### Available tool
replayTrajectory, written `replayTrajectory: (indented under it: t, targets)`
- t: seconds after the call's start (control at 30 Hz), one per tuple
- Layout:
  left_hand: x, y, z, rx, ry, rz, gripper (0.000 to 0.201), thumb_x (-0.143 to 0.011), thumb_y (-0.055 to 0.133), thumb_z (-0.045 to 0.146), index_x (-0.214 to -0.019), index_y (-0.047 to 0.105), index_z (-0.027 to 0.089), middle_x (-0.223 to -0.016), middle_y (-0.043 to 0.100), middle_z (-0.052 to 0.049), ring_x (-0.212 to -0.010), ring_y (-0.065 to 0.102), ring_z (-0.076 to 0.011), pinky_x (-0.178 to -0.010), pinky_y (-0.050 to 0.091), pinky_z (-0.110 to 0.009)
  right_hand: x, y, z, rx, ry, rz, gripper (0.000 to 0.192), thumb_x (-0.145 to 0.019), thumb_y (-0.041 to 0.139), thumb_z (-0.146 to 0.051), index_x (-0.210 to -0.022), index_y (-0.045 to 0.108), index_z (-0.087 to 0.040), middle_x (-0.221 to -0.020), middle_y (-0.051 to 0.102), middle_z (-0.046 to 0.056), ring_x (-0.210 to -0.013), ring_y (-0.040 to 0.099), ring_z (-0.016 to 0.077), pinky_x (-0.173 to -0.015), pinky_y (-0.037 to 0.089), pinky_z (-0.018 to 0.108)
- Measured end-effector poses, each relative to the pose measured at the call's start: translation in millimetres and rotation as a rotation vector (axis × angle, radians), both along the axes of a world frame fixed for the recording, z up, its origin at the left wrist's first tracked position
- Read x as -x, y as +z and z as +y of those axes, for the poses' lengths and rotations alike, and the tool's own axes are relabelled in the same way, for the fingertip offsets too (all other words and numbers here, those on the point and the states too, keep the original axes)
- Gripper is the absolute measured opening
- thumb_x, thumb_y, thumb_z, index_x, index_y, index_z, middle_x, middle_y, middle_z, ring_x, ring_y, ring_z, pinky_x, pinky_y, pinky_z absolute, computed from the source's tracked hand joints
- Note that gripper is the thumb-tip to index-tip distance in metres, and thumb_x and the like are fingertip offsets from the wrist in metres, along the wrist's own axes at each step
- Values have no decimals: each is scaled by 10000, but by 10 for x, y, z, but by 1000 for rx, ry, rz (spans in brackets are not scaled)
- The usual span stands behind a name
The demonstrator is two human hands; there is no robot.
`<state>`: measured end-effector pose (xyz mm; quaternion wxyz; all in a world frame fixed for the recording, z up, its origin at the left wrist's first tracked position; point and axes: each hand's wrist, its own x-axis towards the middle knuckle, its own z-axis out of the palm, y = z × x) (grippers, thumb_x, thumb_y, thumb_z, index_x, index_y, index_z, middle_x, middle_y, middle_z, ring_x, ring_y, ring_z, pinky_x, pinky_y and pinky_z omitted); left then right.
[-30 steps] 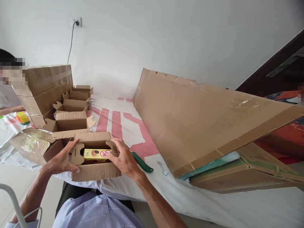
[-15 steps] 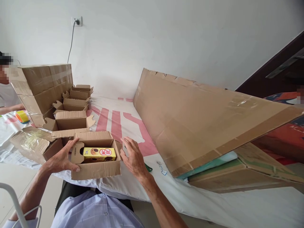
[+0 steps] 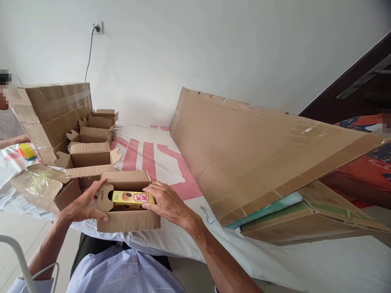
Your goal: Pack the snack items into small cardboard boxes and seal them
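Observation:
An open cardboard box (image 3: 130, 221) sits at the table's near edge, with its long flaps raised and its left end flap folded inward. Inside it lies a yellow printed snack box (image 3: 126, 197). My left hand (image 3: 84, 205) grips the cardboard box at its left end, thumb on the front flap and fingers at the back. At the other end, my right hand (image 3: 166, 203) is closed over the cardboard box's right end, its fingertips reaching the yellow box's right part. That hand hides the right end flap.
Several open cardboard boxes (image 3: 91, 156) stand in a row behind, beside stacked taped cartons (image 3: 50, 103). A tape roll (image 3: 27, 151) and a taped box (image 3: 39, 183) lie left. A big cardboard sheet (image 3: 244, 158) leans at right. One person is at far left, another at far right.
My right hand has moved left from beside the cardboard box onto its right end, over the yellow box's edge. The cardboard box has shifted slightly right. My left hand keeps its grip.

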<state>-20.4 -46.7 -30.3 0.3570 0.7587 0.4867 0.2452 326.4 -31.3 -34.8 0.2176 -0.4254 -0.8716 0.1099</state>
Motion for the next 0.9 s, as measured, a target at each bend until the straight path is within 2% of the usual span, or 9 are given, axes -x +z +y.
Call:
replayTrajectory:
  t: [0.1, 0.27, 0.33, 0.47, 0.67, 0.8, 0.9]
  targets:
    - [12, -3, 7, 23, 11, 0, 1298, -665, 956, 589, -1736, 285, 293, -1701, 403, -176, -1548, 435, -466, -1265, 403, -619, -5, 20, 92, 27, 15, -52, 361, -841, 869, -286, -1184, 766, -244, -1138, 764, 102, -1113, 667, 327, -975, 530, 473]
    - [8, 12, 21, 22, 8, -6, 1309, -654, 960, 589, -1735, 283, 299, -1698, 410, -170, -1552, 430, -467, -1270, 392, -624, 38, -24, 223, 26, 50, -84, 181, -796, 830, -176, -925, 743, -268, -942, 733, 56, -976, 651, 298, -887, 507, 418]
    - [7, 21, 26, 22, 10, -4, 1294, -664, 955, 580, -1735, 286, 297, -1690, 421, -172, -1544, 446, -459, -1267, 399, -615, 50, -13, 233, 37, 64, -103, 142, -815, 804, -170, -895, 729, -261, -917, 721, 50, -965, 653, 289, -880, 501, 408]
    - [12, 26, 33, 9, 7, -3, 1275, -674, 948, 576, -1732, 294, 295, -1654, 469, -169, -1518, 483, -445, -1250, 429, -593, 34, 83, 173, 68, 93, -73, 163, -879, 745, -195, -1035, 751, -244, -1010, 741, 59, -982, 671, 267, -903, 501, 400]
    - [-4, 16, 52, -2, 13, -6, 1283, -644, 969, 546, -1717, 310, 299, -1677, 449, -168, -1556, 430, -449, -1274, 387, -597, -43, 250, 76, 191, 74, 191, 335, -912, 684, -219, -1240, 742, -255, -1179, 752, 64, -1061, 694, 259, -927, 538, 391]
    - [-13, 26, 48, 37, 46, 2, 1312, -615, 979, 544, -1710, 313, 263, -1713, 400, -184, -1566, 419, -443, -1299, 353, -596, -100, 301, 90, 250, 82, 339, 371, -919, 666, -254, -1282, 743, -240, -1221, 729, 77, -1085, 693, 257, -959, 573, 407]
    - [-1, 20, 40, 14, 35, 17, 1299, -637, 974, 546, -1721, 305, 294, -1717, 401, -176, -1577, 408, -448, -1297, 363, -604, -156, 312, 115, 274, 64, 454, 365, -952, 661, -355, -1288, 753, -249, -1213, 711, 75, -1106, 684, 268, -897, 619, 408]
